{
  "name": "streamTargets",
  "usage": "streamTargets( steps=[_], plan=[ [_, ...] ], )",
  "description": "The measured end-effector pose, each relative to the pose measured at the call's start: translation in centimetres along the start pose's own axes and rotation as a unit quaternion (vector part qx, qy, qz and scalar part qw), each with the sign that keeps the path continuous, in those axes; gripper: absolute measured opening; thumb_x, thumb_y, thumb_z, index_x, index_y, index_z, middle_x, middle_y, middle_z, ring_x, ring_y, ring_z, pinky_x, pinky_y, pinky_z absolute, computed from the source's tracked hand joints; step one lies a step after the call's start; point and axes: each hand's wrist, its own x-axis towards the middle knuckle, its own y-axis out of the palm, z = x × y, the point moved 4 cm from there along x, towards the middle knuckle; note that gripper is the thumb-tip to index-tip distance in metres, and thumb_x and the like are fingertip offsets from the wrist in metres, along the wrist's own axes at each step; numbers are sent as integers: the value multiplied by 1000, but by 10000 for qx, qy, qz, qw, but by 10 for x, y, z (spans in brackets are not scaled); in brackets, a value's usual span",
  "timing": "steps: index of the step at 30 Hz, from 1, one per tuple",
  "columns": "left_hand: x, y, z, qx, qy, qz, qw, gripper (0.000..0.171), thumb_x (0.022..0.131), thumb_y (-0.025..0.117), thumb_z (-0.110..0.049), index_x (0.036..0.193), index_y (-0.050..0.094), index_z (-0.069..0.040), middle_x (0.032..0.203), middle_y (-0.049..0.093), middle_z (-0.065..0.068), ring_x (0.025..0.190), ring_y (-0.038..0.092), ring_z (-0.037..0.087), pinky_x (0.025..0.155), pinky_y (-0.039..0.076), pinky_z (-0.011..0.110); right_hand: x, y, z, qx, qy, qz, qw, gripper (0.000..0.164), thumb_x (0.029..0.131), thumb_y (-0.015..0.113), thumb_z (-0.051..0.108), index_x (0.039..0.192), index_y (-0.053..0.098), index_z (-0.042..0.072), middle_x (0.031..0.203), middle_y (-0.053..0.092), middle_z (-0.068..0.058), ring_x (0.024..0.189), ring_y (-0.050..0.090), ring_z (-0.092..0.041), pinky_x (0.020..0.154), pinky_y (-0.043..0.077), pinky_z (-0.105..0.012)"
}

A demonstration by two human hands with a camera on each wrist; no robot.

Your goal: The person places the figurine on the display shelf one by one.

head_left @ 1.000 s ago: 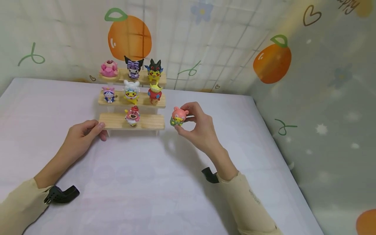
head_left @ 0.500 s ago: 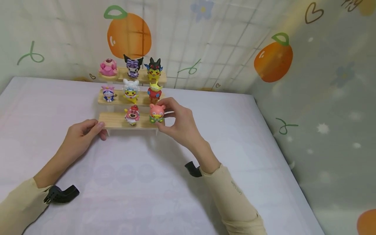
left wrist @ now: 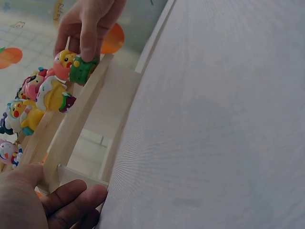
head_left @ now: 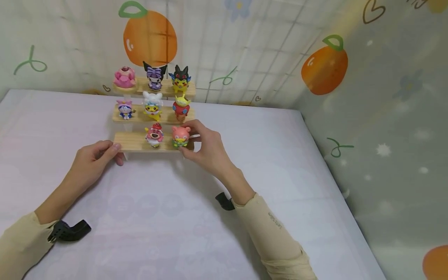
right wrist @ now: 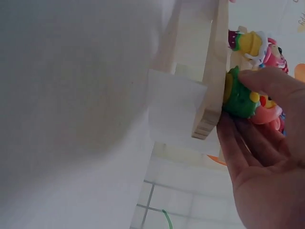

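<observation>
A toy figurine with a pink hood and green base is at the right end of the lowest wooden shelf of a three-tier display stand. My right hand pinches it between thumb and fingers. In the right wrist view the figurine's green base touches the board. My left hand grips the left end of that shelf, thumb on top and fingers below; the left wrist view also shows this hand. Just left of the pinched figurine stands a pink bear figurine with a red top.
Several figurines stand on the upper tiers, among them a white-hatted yellow one, a red and yellow one and a purple and black one. White cloth covers the table. A patterned curtain hangs behind.
My right hand has carried the pink and green figurine leftward from beside the stand onto the lowest shelf's right end. My left hand has kept its grip on the shelf.
</observation>
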Motion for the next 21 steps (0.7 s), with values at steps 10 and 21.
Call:
streamTargets(
  steps=[10,21],
  plan=[
    [-1,-1,-2,-32,-28,85,10000,36,110,56,-39,98,74,-9,82,76,4,89,60,6,82,40,16,-2,4,-5,-73,243,176,9995,49,88,85,10,132,63,8,122,70,-4,106,67,-15,96,57,-26],
    [-1,0,0,-67,-132,86,9999,39,110,56,-42,98,73,-9,83,76,4,90,60,11,82,40,18,-13,-13,-18,79,128,-20,9999,48,86,84,0,130,66,2,123,72,-9,112,72,-22,95,58,-27]
  ],
)
